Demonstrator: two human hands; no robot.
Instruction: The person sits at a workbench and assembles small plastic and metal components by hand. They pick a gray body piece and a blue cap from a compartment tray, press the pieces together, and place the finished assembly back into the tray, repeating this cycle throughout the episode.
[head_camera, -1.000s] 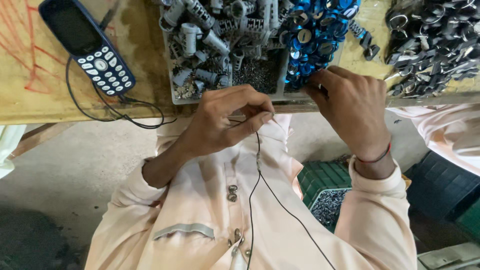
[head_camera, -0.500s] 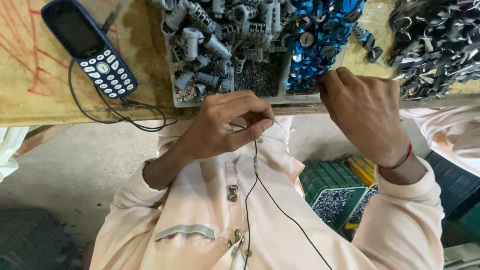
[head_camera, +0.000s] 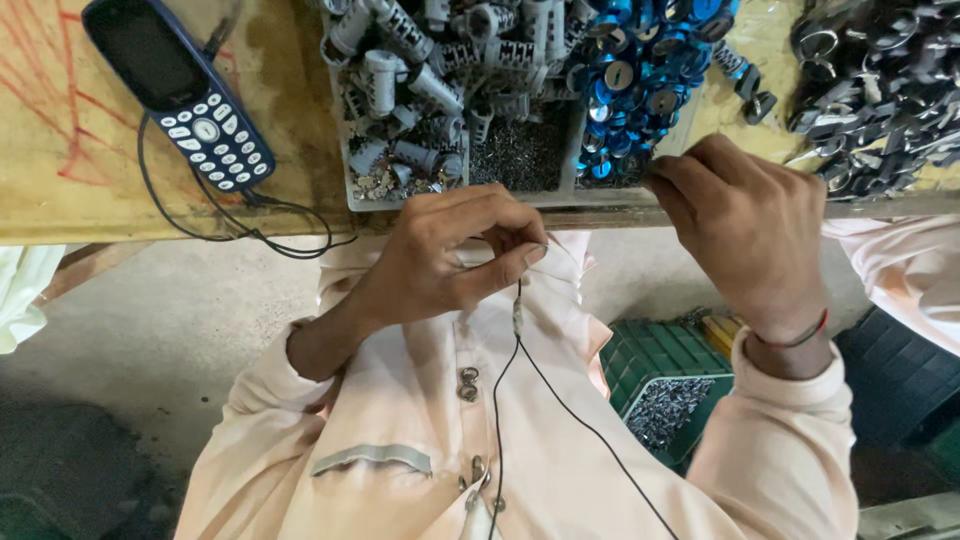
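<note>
Head view: my left hand is pinched shut on something small I can't make out, held just below the parts tray. My right hand, fingers curled, reaches the blue discs at the tray's right end; I can't tell whether it grips anything.

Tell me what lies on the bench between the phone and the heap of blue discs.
In the head view, a tray compartment of grey plastic cylinders lies between the phone and the blue discs, then one of fine dark metal bits.

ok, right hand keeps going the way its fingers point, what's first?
Probably the blue round parts in the tray: right hand fingers already sit at the tray's near edge. Depth unclear.
</note>
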